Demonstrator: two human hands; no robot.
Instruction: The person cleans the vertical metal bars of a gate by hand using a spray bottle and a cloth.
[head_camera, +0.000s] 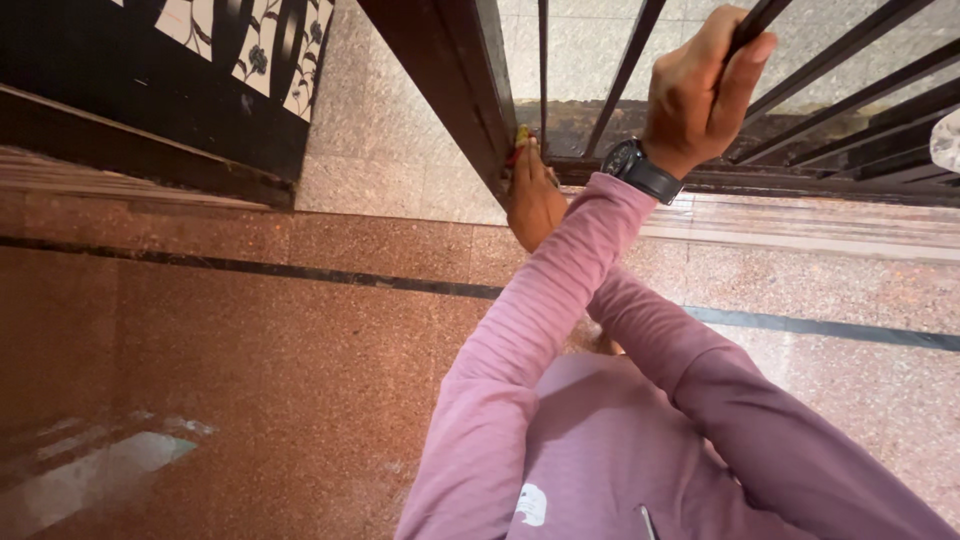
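The pink sleeves are crossing above the speckled red granite floor. The left hand is gripping a black gate bar. The right hand is pinching a small red-yellow object at the gate frame.

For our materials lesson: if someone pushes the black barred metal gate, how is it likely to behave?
The gate would probably feel heavy and stiff, given its thick dark frame and many metal bars. It seems unlikely to flex or tip. The left hand is closed right around one slim bar, so the bars probably give a firm, non-slippery grip.
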